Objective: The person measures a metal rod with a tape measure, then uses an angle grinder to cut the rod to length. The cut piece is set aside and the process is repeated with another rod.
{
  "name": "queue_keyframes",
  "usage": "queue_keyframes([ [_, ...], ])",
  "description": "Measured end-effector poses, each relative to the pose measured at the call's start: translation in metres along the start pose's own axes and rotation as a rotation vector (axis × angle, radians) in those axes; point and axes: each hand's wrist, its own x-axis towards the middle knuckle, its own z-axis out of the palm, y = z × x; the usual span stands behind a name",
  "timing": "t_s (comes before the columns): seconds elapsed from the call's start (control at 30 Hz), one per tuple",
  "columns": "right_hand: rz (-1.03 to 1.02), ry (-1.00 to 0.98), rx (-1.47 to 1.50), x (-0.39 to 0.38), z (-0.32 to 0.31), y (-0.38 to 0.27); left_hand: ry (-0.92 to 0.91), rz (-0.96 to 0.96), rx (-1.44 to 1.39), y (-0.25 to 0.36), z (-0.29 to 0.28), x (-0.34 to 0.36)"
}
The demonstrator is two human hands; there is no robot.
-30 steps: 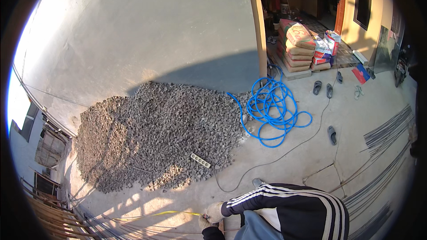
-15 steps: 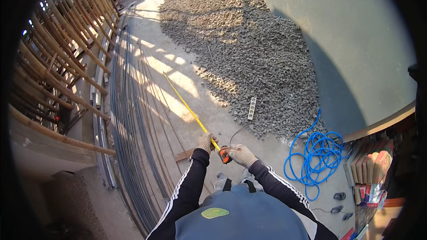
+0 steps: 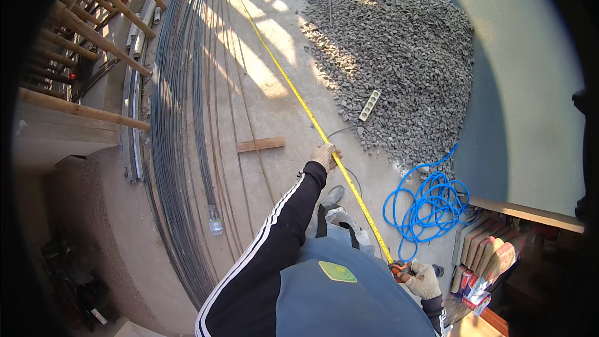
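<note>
Both of my hands wear pale knitted gloves. My right hand (image 3: 425,281), low and to the right beside my body, is closed round an orange and black tape measure (image 3: 399,269). From its case a long yellow blade (image 3: 363,207) runs up and left, stretching far over the concrete floor. Partway along, my left hand (image 3: 324,157) is closed on the blade, its arm reaching forward. The blade's far end lies near thin steel rods. Part of the case is hidden by the right glove.
Bundled steel bars (image 3: 171,100) lie along the left, with a wood piece (image 3: 261,144) across thin rods and a plastic bottle (image 3: 214,219). A gravel heap (image 3: 399,37) carries a power strip (image 3: 369,105). A coiled blue hose (image 3: 424,212) and stacked bags (image 3: 490,249) are at right.
My right hand has drawn the tape measure back, down and right, lengthening the blade between my hands. The left arm now reaches forward along the blade. The view has shifted too.
</note>
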Motion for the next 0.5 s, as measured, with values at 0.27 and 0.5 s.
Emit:
queue_keyframes([
  [0.27, 0.173, 0.184, -0.072, 0.011, 0.031, -0.008, -0.316, -0.354, 0.261, -0.107, 0.036, -0.099],
  [0.5, 0.072, 0.164, -0.019, 0.01, 0.053, 0.029, -0.212, -0.337, -0.02, -0.124, 0.043, -0.109],
])
